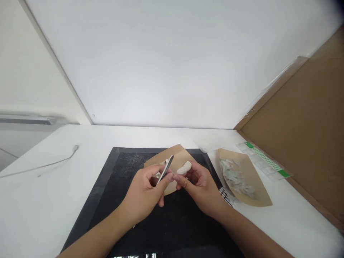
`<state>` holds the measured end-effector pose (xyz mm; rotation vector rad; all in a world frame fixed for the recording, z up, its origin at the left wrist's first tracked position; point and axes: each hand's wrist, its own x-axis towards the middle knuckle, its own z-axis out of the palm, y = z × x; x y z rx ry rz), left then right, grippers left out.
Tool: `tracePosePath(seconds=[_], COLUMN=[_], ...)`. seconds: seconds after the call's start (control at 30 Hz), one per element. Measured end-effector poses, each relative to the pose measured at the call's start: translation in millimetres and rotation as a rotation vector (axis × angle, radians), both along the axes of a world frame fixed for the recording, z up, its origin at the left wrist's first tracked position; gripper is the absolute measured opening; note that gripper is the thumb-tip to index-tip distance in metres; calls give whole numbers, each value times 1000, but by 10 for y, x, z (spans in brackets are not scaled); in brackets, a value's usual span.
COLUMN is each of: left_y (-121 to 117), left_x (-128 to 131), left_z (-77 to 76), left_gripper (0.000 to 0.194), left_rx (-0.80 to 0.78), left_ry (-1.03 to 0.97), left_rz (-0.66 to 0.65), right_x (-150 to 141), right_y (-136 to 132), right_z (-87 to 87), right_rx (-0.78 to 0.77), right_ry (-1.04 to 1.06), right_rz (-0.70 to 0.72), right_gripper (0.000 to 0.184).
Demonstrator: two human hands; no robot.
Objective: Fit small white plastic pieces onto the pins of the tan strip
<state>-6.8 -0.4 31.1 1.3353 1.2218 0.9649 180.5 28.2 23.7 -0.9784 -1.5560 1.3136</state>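
Note:
My left hand (146,190) is closed, with a slim dark tool (167,167) slanting up between thumb and fingers; it looks like tweezers, but its lower end is hidden. Thumb and fingertips of my right hand (201,181) are pinched together right beside the left fingertips, and whatever they hold is too small to make out. A white finger cot (184,167) covers one finger of that hand. Below both hands lies a brown paper tray (180,152), partly covered by them, with small pale pieces in it near the left fingers.
A black mat (166,229) covers the middle of the white table (34,208). On the right, another brown paper tray (259,186) holds a heap of small clear packets (235,177). Near it lies a clear plastic case (266,161) with green labels. A grey cable (57,163) lies left.

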Motion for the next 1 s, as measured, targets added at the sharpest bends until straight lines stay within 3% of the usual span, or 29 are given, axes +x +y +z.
tracePosePath(seconds=[0.33,0.57,0.8,1.0], left_y=[-43,-21,-18,-52], left_x=[2,-7,23,37], left_z=[23,-31,-89,-31], left_gripper=[29,30,48,48], left_rx=[210,257,-35,177], left_ry=[88,107,137,188], left_rz=[35,11,-58,-68], right_x=[53,34,67,80], right_y=[32,29,18,-16], right_z=[-29,-25,-37,1], right_rx=[-189,-237,52,431], right_ry=[236,206,-19,-338], right_rz=[214,178,74,-67], right_gripper=[29,29,20,16])
